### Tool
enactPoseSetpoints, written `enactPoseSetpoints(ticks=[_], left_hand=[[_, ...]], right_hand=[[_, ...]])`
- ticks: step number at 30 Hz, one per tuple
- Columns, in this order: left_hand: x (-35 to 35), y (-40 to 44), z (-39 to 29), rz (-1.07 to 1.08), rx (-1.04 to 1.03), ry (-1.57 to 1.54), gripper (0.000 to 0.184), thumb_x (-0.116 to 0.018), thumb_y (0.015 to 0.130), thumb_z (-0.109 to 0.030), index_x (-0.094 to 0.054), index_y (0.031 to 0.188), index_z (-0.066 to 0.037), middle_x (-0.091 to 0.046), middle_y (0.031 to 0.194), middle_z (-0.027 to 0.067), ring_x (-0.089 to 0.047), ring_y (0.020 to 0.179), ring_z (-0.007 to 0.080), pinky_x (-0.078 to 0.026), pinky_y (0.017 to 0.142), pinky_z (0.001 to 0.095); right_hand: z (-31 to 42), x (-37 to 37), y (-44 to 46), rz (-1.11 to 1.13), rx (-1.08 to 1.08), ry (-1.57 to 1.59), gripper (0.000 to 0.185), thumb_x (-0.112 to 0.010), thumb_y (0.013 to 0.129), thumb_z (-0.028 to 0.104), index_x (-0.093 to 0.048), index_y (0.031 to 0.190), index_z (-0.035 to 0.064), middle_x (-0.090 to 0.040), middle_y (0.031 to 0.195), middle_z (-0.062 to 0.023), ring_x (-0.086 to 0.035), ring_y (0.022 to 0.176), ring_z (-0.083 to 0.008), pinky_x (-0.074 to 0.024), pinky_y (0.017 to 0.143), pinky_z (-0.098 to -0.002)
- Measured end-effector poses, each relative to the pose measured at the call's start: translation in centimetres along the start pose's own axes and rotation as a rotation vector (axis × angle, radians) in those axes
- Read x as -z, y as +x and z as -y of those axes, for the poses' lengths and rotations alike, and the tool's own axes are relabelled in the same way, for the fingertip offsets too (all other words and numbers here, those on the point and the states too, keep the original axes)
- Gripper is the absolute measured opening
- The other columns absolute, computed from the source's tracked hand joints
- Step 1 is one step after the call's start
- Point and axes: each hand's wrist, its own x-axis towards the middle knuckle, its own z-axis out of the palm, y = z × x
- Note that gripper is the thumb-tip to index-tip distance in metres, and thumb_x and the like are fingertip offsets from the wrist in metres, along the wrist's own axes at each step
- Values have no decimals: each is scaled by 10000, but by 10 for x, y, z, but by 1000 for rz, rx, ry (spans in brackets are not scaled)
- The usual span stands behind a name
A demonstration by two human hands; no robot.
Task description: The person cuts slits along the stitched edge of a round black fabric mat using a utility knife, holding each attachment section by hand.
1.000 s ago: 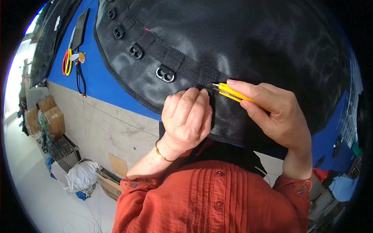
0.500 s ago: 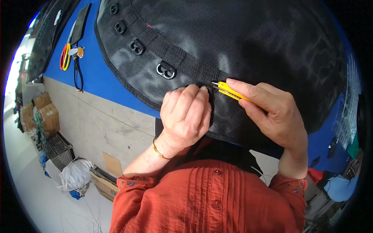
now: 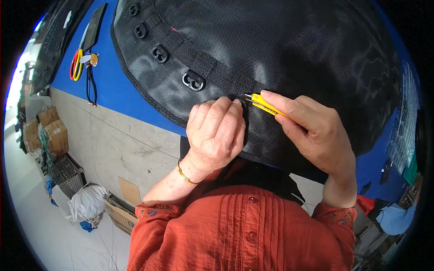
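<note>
A large black mesh fabric piece (image 3: 289, 58) covers the work surface, with a black webbing strap (image 3: 199, 61) sewn across it. Several dark double-slot buckles (image 3: 193, 81) hang in a row from the strap. My left hand (image 3: 216, 131) is closed, fingertips pinching the fabric near the strap; what sits under them is hidden. Between the thumb and fingers of my right hand (image 3: 316, 131) is a yellow utility knife (image 3: 264, 104). Its blade tip points left, close beside my left fingertips at the strap's edge.
Scissors with red and yellow handles (image 3: 77, 65), a dark phone-like slab (image 3: 94, 27) and keys on a black cord (image 3: 91, 81) lie on the blue table (image 3: 115, 101) at left. Cardboard boxes (image 3: 56, 135), a crate (image 3: 68, 174) and a white bag (image 3: 88, 201) stand on the floor.
The knife in my right hand has shifted very slightly up and left. My left hand keeps its pinch in nearly the same place.
</note>
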Motion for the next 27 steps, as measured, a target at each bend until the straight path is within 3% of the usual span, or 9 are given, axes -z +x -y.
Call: enactPoseSetpoints(ticks=[3,5,27], left_hand=[[1,0,0,11,4,-1,291,-813,779,41,-774,1067,34,-733,1025,149,-680,815,277,-533,734,367],[1,1,0,13,5,-5,298,-811,778,41,-774,1073,34,-731,1022,148,-677,815,278,-530,732,369],[-3,-4,5,-22,-78,10,302,-806,780,-37,-765,1073,26,-701,1041,119,-663,809,249,-493,692,369]], right_hand=[[4,2,-2,24,-16,-55,436,-740,1006,87,-710,1432,175,-670,863,-110,-703,723,-284,-582,637,-408],[6,-1,-3,-16,34,-73,467,-741,985,-20,-723,1433,110,-625,819,-100,-610,636,-210,-517,583,-338],[29,0,-12,-18,18,-244,458,-733,968,-39,-725,1404,101,-568,815,-98,-622,627,-231,-535,564,-364]])
